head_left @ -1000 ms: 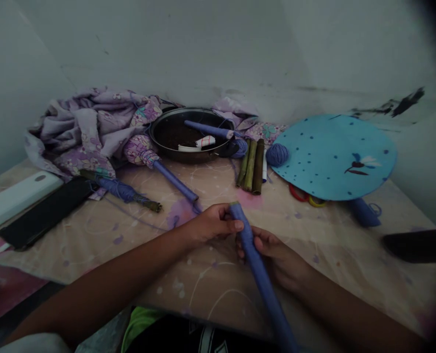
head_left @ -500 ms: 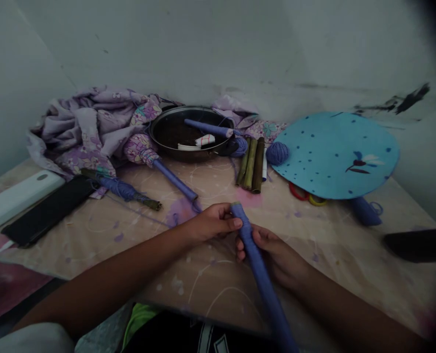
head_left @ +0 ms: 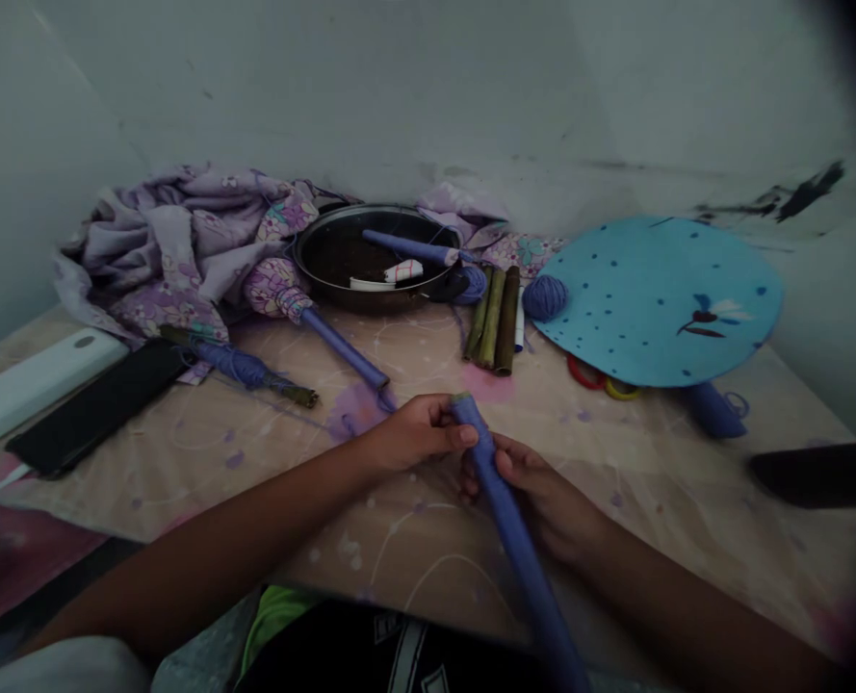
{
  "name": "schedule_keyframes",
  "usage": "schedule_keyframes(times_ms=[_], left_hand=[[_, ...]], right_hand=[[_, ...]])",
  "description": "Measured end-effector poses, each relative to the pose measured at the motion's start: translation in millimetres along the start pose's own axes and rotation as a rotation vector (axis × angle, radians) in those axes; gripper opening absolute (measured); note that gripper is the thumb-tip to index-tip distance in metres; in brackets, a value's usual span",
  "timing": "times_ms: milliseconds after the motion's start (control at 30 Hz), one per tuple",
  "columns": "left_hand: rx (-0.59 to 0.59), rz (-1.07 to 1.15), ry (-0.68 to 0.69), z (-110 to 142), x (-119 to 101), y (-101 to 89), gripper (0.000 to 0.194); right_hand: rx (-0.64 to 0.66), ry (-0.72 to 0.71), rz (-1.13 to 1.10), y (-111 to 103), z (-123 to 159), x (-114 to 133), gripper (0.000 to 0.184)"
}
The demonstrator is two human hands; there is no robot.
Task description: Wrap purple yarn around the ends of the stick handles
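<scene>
A long stick wrapped in purple yarn slants from the middle of the table down past its front edge. Near its greenish upper tip, my left hand is closed on it, the thumb pressed along its side. My right hand grips the same stick just below, with fingers curled behind it and partly hidden. A shorter purple-wrapped stick with a flowered cloth head lies beyond my left hand. To its left rests a stick wound with loose purple yarn.
A black pan holds a purple-wrapped stick and a white roll. Beside it lie bare bamboo-like sticks, a yarn ball and a blue spotted sheet. Flowered cloth, a black phone-like slab and a white bar are at left.
Both hands keep their hold on the yarn-wrapped stick. The right fingers have curled slightly further behind it, and the view has shifted a little.
</scene>
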State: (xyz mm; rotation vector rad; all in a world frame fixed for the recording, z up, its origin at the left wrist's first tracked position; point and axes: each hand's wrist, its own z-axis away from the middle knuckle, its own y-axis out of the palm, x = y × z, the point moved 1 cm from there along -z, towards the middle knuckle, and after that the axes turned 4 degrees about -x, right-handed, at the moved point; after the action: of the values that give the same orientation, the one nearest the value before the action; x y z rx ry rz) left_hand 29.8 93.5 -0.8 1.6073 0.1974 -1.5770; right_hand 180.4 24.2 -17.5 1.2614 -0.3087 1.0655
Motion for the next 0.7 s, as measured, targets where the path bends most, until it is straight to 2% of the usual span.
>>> schedule_keyframes(times_ms=[67, 200, 433, 567, 700], left_hand=[[0.002, -0.022, 0.007, 0.4, -0.9, -1.3, 0.04], [-0.079, -0.044, 0.012, 0.6, -2.0, -5.1, 0.044], [-0.046, -0.072, 0.001, 0.7, -4.7, -2.9, 0.044], [-0.06, -0.111, 0.026, 0.7, -5.1, -2.2, 0.043], [-0.086, -0.089, -0.004, 0.1, -1.8, -4.1, 0.044]], right_hand=[[0.002, 0.004, -0.018, -1.3, -0.3, 0.1, 0.028], [0.013, 0.033, -0.06, 0.3, 0.0, 1.5, 0.024], [-0.02, -0.02, -0.003, 3.8, 2.0, 1.1, 0.037], [-0.072, -0.018, 0.046, 0.2, 2.4, -2.2, 0.026], [-0.067, 0.015, -0.035, 0.9, 1.7, -1.7, 0.022]])
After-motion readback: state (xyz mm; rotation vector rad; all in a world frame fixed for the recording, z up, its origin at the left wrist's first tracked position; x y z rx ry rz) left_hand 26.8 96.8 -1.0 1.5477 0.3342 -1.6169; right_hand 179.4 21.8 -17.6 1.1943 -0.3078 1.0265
